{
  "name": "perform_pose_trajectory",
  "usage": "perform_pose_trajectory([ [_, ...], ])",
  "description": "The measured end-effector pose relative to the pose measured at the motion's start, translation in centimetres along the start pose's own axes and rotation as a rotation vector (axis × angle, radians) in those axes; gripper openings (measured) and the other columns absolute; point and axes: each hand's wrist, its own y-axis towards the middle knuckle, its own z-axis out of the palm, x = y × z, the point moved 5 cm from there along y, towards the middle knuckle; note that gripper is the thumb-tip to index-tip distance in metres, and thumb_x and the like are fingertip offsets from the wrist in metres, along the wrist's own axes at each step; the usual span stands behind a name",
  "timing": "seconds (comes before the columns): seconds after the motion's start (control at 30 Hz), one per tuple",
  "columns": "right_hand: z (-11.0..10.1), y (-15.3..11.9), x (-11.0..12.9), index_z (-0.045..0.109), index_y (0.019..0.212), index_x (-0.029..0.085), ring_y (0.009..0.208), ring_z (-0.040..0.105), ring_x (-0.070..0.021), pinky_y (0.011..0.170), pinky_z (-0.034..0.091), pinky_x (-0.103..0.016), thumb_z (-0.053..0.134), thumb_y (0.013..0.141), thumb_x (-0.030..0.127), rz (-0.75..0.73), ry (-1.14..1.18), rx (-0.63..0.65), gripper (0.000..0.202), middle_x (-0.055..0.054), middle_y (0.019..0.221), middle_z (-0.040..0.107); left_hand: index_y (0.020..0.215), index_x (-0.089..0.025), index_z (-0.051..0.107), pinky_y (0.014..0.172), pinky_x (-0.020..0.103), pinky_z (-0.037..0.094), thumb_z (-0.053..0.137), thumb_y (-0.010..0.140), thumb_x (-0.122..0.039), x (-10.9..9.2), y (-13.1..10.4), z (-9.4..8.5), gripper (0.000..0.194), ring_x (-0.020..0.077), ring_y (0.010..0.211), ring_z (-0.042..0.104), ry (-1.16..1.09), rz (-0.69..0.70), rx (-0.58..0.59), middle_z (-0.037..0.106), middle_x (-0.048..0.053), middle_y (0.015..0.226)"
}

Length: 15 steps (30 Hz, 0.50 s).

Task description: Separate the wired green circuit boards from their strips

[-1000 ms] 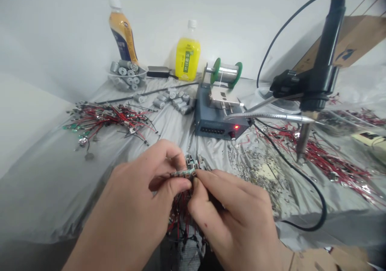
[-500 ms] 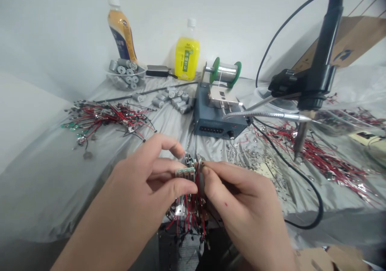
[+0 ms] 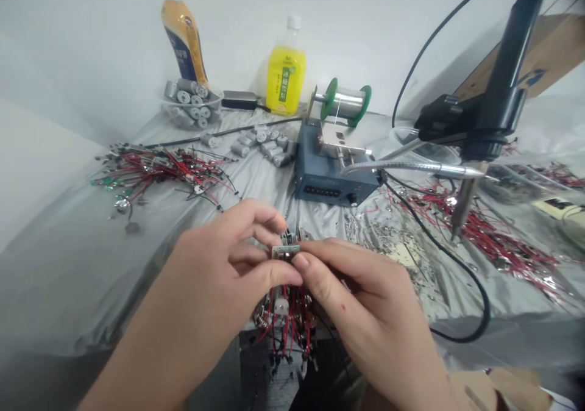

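Note:
Between the fingers of my left hand (image 3: 223, 271) is a small stack of green-and-white circuit boards (image 3: 286, 250), held near the table's front edge. My right hand (image 3: 365, 295) is closed, its thumb and forefinger pinching at the right end of the boards. Its fingertips partly hide what they grip. Below the hands hangs a bundle of red and black wires (image 3: 286, 328) with small parts at their ends. More small dark parts (image 3: 287, 236) show just behind the boards.
A blue soldering station (image 3: 336, 176) carries a solder spool (image 3: 346, 105). To its right a soldering iron (image 3: 470, 185) hangs tip-down, its cable looping forward. Wired boards lie in piles (image 3: 169, 170) left and right. Small grey motors (image 3: 269, 146) and two bottles (image 3: 286, 78) stand behind.
My right fingers have moved slightly left against the boards, which now face me more edge-on. The view has shifted a little.

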Motion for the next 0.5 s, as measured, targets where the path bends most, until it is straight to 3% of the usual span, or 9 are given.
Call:
perform_pose_trajectory([
  [0.2,-0.24,0.12,0.2,0.081,0.082,0.019,0.06,0.058,-0.0105,0.056,0.045,-0.022,0.068,0.106,0.025,-0.013,0.035,0.05,0.027,0.002,0.07,0.07,0.095,-0.038,0.074,0.06,0.01,0.059,0.09,0.076,-0.03,-0.23,-0.1,-0.07,0.026,0.0136,0.077,0.082,-0.006,0.02,-0.004,0.083,-0.015,0.082],
  [0.33,-0.49,0.16,0.56,0.082,0.081,0.018,0.06,0.058,-0.0106,0.054,0.044,-0.023,0.069,0.105,0.023,-0.073,0.02,0.067,0.028,0.001,0.069,0.07,0.094,-0.038,0.074,0.054,0.011,0.055,0.086,0.078,-0.029,-0.21,-0.34,-0.13,0.021,0.0125,0.065,0.078,0.015,-0.005,0.017,0.081,-0.014,0.072],
  [0.5,-0.52,0.02,0.44,0.086,0.089,0.019,0.062,0.063,-0.0118,0.054,0.043,-0.026,0.07,0.105,0.024,-0.099,0.056,0.128,0.023,-0.003,0.077,0.077,0.095,-0.037,0.075,0.056,0.015,0.06,0.083,0.076,-0.026,-0.3,-0.29,0.11,0.023,0.0156,0.069,0.081,-0.031,-0.029,0.062,0.082,-0.012,0.077],
])
